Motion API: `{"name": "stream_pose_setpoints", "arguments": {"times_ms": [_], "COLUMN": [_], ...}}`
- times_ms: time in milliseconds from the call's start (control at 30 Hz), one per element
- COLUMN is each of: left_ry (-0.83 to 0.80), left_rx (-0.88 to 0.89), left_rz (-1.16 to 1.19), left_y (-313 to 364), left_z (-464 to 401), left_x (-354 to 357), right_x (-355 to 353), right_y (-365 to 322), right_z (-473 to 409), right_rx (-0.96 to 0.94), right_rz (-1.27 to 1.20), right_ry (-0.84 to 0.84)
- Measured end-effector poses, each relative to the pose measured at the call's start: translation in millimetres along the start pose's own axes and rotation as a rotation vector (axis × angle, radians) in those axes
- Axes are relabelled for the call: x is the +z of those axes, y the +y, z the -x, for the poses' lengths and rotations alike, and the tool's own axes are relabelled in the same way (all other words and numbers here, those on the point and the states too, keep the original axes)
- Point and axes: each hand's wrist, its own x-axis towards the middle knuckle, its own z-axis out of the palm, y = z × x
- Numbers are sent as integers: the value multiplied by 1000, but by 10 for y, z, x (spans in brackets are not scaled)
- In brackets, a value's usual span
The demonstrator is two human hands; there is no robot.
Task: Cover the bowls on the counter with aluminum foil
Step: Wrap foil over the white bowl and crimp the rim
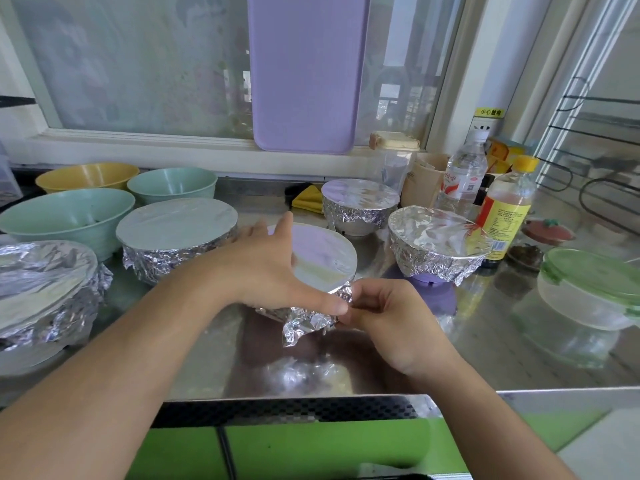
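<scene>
Right hand (pixel 388 317): fingers curled, pinching the crumpled foil (pixel 304 320) at the centre bowl's near edge.
Left hand (pixel 273 268): fingers spread and straight, palm against that bowl's left side, thumb pressing the foil by the right hand.
Centre bowl (pixel 322 258): on the steel tabletop (pixel 485 334), foil flat over its top.
Wrapped bowls: one at left edge (pixel 41 282), one behind the left hand (pixel 176 230), two right of centre (pixel 436 244), (pixel 360 206).
Bare bowls: two green (pixel 65 220), (pixel 173 185), one yellow (pixel 86 176), far left.

foil-wrapped bowl (pixel 38 282): cut off at left edge | middle bowl (pixel 322 258): near side hidden behind left hand (pixel 266 268)
</scene>
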Motion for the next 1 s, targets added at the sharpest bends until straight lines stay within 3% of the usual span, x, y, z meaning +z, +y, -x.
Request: {"name": "stream_pose_setpoints", "arguments": {"times_ms": [100, 433, 567, 667, 800, 1000], "left_ry": [43, 114, 134, 147, 154, 150], "left_rx": [15, 93, 99, 97, 105, 94], "left_rz": [21, 132, 134, 127, 166, 159], "left_y": [-30, -118, -122, -130, -129, -128], "left_z": [-23, -89, -89, -118, -113, -112], "left_x": [17, 95, 122, 155, 155, 155], "right_x": [19, 55, 19, -22, 52, 205], "right_y": [0, -134, -163, -164, -222, -264], "right_z": [-10, -32, 56, 122, 154, 140], "right_rx": [60, 87, 74, 61, 83, 183], "right_rz": [-27, 248, 334, 218, -114, -288], "right_ry": [12, 236, 251, 205, 73, 132]}}
